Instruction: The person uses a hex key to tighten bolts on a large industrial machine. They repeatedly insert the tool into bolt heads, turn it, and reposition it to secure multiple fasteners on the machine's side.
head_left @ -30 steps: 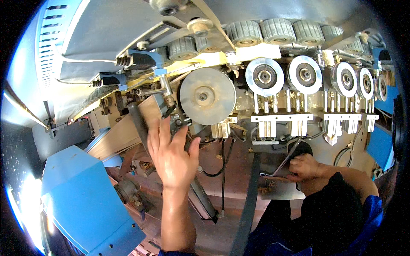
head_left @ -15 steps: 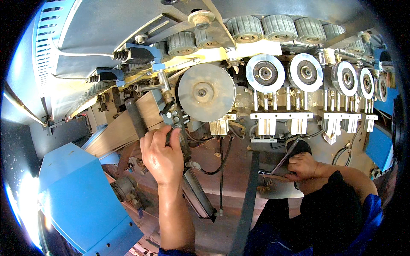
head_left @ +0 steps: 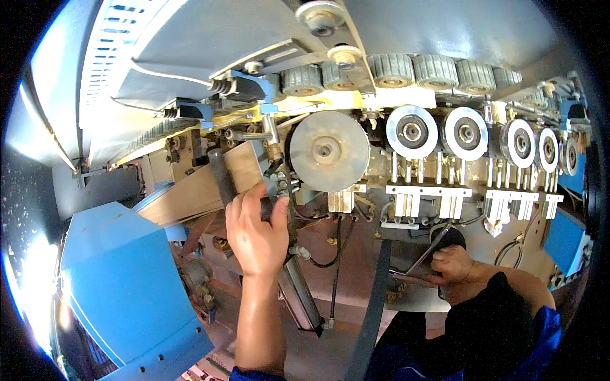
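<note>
My left hand (head_left: 257,233) reaches up to a metal bracket with bolts (head_left: 281,184), left of a large grey disc (head_left: 327,152). Its fingers are curled, with the thumb opposite them. A dark part shows between thumb and fingers, but its kind is hidden. Just left of the fingers stands a dark cylindrical bar (head_left: 220,174). At the lower right, my right hand (head_left: 452,263) is closed on a shiny L-shaped wrench (head_left: 427,251), low in front of the machine. A black round part (head_left: 450,236) lies right behind this hand.
White-rimmed wheels (head_left: 412,132) on metal blocks line the machine to the right, below ridged rubber rollers (head_left: 436,72). A wooden-looking panel (head_left: 190,190) slants at left, above a blue housing (head_left: 127,279). A pneumatic cylinder (head_left: 300,295) and black hoses (head_left: 335,273) hang below the bracket.
The view has shifted, so the machine appears farther right and lower. My left thumb stands farther from the fingertips at the bracket. My right hand keeps its hold on the wrench.
</note>
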A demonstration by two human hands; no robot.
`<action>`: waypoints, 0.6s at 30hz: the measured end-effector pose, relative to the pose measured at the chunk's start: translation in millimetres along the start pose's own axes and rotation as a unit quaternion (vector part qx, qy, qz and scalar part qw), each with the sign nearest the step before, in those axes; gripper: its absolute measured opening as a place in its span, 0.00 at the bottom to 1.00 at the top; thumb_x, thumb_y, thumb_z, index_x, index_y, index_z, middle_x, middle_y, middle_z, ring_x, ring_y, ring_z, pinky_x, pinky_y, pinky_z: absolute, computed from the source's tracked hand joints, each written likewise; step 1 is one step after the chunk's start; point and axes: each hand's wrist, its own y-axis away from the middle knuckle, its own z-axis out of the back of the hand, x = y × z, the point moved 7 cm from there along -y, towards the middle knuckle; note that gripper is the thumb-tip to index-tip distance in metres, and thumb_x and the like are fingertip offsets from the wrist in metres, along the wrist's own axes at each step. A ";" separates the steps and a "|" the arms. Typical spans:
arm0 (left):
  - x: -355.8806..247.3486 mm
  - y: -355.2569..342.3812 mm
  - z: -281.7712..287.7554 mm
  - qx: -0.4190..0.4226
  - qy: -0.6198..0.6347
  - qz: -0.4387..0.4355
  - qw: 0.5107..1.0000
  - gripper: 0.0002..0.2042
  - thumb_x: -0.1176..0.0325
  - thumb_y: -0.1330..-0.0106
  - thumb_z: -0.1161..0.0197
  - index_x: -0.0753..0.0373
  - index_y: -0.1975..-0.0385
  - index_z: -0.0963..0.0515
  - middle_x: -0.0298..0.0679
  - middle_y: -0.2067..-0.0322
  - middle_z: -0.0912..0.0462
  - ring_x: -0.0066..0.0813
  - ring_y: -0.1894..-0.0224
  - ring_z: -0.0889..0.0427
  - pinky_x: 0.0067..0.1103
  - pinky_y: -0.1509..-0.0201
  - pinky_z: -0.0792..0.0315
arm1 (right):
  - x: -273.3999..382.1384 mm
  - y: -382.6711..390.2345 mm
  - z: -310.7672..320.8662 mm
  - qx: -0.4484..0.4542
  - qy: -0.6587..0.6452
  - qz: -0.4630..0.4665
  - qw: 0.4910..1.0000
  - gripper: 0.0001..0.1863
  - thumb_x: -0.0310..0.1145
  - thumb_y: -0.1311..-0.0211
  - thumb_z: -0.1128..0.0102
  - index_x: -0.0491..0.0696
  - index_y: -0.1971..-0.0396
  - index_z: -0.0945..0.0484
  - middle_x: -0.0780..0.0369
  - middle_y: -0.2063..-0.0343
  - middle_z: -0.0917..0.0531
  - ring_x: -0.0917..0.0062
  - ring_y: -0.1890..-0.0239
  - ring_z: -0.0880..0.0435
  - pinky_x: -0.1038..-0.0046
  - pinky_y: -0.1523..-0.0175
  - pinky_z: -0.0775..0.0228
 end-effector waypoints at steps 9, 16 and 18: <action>16.6 194.5 40.6 0.024 0.099 0.164 0.981 0.36 0.64 0.36 0.26 0.71 0.32 0.35 0.54 0.39 0.26 0.47 0.41 0.24 0.37 0.34 0.32 | 5.4 -8.1 7.2 -0.021 -0.013 0.014 1.000 0.18 0.46 0.52 0.26 0.52 0.87 0.24 0.64 0.80 0.25 0.67 0.75 0.20 0.64 0.72 0.27; 51.3 269.4 -2.1 0.188 0.383 0.460 0.779 0.23 0.60 0.24 0.37 0.72 0.39 0.30 0.40 0.52 0.19 0.24 0.52 0.22 0.25 0.46 0.26 | 4.1 -6.0 4.5 -0.017 -0.001 0.013 1.000 0.19 0.48 0.53 0.27 0.51 0.86 0.24 0.64 0.79 0.25 0.67 0.75 0.19 0.63 0.72 0.27; 58.0 279.8 -12.5 0.195 0.387 0.490 0.756 0.19 0.60 0.22 0.40 0.70 0.43 0.26 0.35 0.57 0.18 0.22 0.56 0.21 0.24 0.50 0.25 | 2.8 -5.3 2.9 -0.003 -0.003 0.004 1.000 0.19 0.48 0.53 0.27 0.51 0.86 0.24 0.64 0.79 0.25 0.67 0.75 0.19 0.63 0.72 0.27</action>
